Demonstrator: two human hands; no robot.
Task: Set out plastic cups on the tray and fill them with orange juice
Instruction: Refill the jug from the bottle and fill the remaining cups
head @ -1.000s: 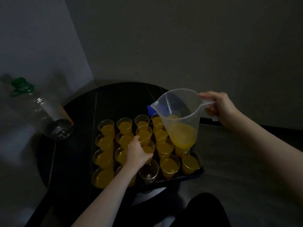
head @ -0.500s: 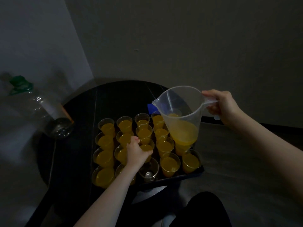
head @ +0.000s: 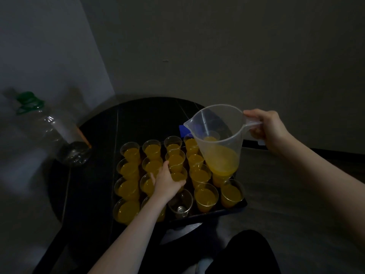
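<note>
Since a moment ago our jug (head: 219, 139) sits slightly higher while our left hand (head: 167, 179) stays among the cups. At far left stands a clear bottle (head: 59, 133) on the table (head: 94, 175). Our left hand curls round a filled cup (head: 178, 175) on the tray (head: 240, 205), just behind the empty cup (head: 180, 202). Our right hand (head: 266, 129) grips the jug's handle, juice pooled low, above the tray's right side.

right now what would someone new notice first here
The tray packed with cups of orange juice on the dark table, with one empty cup in its near row. Above its right side the right hand holds a clear jug with juice in the bottom, while the left hand grips a filled cup mid-tray. An empty bottle stands at left.
</note>
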